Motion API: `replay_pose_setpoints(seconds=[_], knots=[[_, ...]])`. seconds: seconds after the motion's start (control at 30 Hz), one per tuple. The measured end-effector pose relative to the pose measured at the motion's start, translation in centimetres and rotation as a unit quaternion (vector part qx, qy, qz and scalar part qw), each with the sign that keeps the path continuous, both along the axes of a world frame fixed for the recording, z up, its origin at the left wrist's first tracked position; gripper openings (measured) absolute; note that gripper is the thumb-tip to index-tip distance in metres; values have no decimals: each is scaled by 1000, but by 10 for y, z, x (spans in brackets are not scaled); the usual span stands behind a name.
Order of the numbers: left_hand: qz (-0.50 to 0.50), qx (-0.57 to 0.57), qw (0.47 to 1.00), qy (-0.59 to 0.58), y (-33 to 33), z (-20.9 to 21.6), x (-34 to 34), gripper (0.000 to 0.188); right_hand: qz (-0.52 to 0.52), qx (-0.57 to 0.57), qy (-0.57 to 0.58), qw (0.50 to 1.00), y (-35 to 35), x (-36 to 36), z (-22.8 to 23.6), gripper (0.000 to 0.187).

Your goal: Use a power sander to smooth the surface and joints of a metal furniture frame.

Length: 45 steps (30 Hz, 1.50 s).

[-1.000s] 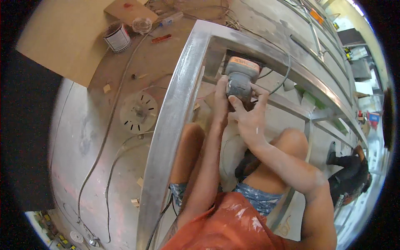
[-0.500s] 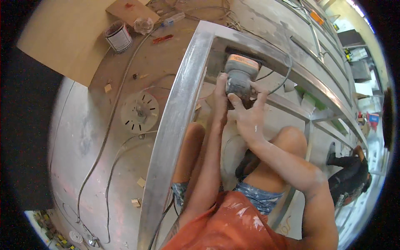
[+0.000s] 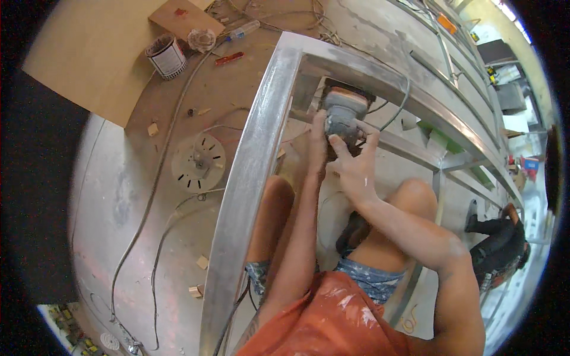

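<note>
Both my hands grip a dark grey power sander (image 3: 343,114) with an orange top, its pad against the inner face of the metal frame's (image 3: 252,133) far bar. My left hand (image 3: 319,139) is wrapped along the sander's left side. From the right, my right hand (image 3: 356,160) closes on its lower body, thumb and fingers round it. A cord (image 3: 399,110) arches from the sander's right side over the frame. The contact between pad and metal is mostly hidden behind the tool.
Left on the floor are an open paint can (image 3: 167,57), a red-handled tool (image 3: 229,58), a plastic bottle (image 3: 244,29), a slotted round disc (image 3: 199,161) and a long cable (image 3: 168,139). A brown board (image 3: 98,56) lies far left. Another person (image 3: 499,246) crouches at right beside the frame.
The sander and both hands have shifted slightly down and to the right along the bar, uncovering more of the opening at its left. My grip stays the same.
</note>
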<state>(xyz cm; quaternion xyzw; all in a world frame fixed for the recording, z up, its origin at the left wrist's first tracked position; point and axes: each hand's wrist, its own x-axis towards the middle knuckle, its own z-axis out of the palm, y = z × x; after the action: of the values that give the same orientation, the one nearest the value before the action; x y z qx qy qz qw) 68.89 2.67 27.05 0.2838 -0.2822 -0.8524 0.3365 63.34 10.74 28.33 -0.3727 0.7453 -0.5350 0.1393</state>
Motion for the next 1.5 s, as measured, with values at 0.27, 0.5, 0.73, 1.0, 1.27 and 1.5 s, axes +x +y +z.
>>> replay_pose_setpoints(seconds=[0.27,0.5,0.73,1.0,1.27,1.5], knots=[[0,16,1000,2,22,-6,-1,53,-9,68,53,996,19,0,11,62],[55,-44,997,11,-7,9,0,55,15,-2,30,999,-2,8,30,64],[119,-1,992,-31,-21,-6,9,54,40,-42,2,998,-23,16,15,61],[98,26,994,45,-24,-24,11,57,40,-44,26,998,-24,22,6,63],[141,-74,985,-63,-25,12,11,52,35,-110,-18,993,-27,22,9,63],[75,-74,994,-12,-19,5,24,52,31,-69,39,996,-26,24,2,61]])
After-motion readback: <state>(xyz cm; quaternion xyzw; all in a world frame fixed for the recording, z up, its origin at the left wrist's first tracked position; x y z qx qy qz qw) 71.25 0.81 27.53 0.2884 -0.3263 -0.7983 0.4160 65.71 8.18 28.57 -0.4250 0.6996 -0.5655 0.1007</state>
